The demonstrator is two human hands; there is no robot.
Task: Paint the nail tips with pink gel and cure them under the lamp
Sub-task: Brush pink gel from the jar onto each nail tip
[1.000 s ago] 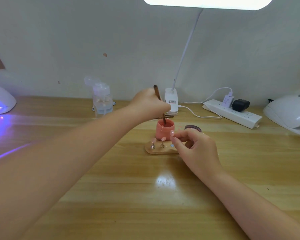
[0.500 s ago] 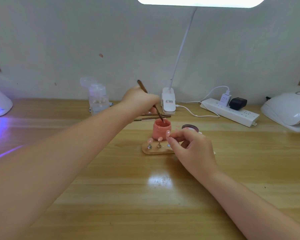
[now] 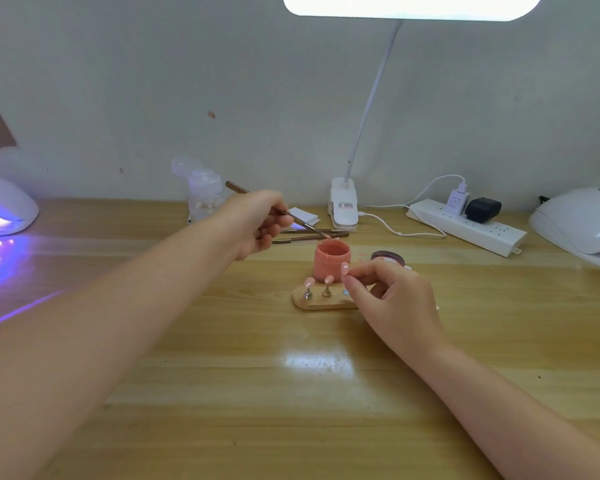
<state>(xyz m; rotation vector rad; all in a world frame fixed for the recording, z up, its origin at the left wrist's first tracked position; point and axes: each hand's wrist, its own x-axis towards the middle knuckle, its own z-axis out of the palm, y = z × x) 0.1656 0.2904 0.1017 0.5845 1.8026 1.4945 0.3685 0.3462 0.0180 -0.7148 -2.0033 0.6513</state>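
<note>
An open jar of pink gel (image 3: 332,263) stands mid-table behind a small wooden stand (image 3: 312,302). Two pink nail tips (image 3: 309,282) sit on metal pegs on the stand. My left hand (image 3: 257,223) grips a thin brush (image 3: 284,213), its pink bristle end just above the jar's rim. My right hand (image 3: 388,292) pinches a third nail tip (image 3: 344,268) on its peg beside the jar. The jar's lid (image 3: 387,258) lies to the right. A lit curing lamp (image 3: 4,209) glows purple at the far left.
A second white curing lamp (image 3: 579,223) sits at the far right. Along the wall are a pump bottle (image 3: 204,199), the desk lamp's clamp base (image 3: 343,206), a power strip (image 3: 465,226) with plugs and a cable. Two spare brushes (image 3: 309,235) and white pads (image 3: 303,216) lie behind the jar.
My left hand has lifted the brush out of the gel jar and tilted it flatter, so the bristles now hover above the rim. My right hand stays pinching the nail tip.
</note>
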